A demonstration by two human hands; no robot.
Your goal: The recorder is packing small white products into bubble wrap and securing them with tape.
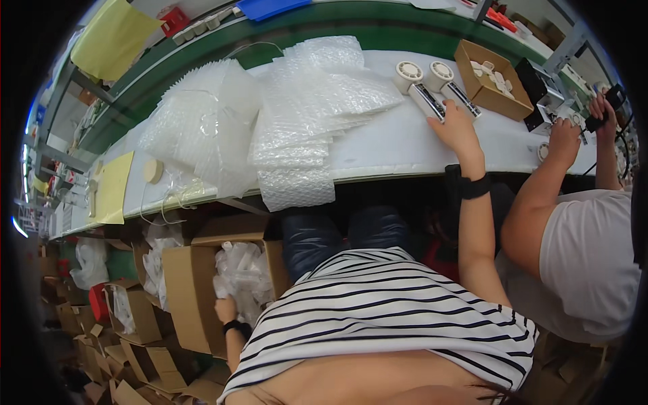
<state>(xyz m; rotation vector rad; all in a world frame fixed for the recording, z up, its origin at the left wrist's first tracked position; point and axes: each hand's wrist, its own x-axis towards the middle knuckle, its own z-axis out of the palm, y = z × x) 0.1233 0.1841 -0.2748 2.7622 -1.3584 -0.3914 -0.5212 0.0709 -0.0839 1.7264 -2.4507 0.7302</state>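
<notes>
Two small handheld fans (427, 102) with round white heads lie side by side on the table, their handles pointing toward me. My right hand (459, 129) is closed around the lower end of the left fan's handle, thumb on one side and fingers on the other. Down at my left, my left hand (226, 309) is at an open cardboard carton (185, 297) filled with clear plastic bags (244, 273). Its fingers close on a clear plastic-wrapped item (221, 287) at the carton's inner side; what the wrap holds cannot be made out.
Stacks of bubble-wrap bags (317, 101) cover the table's middle. A cardboard tray (493, 79) of white parts stands at the back right. Beside me on the right, a co-worker's hands (565, 138) work at a black device (540, 91). More cartons (138, 317) crowd the floor at left.
</notes>
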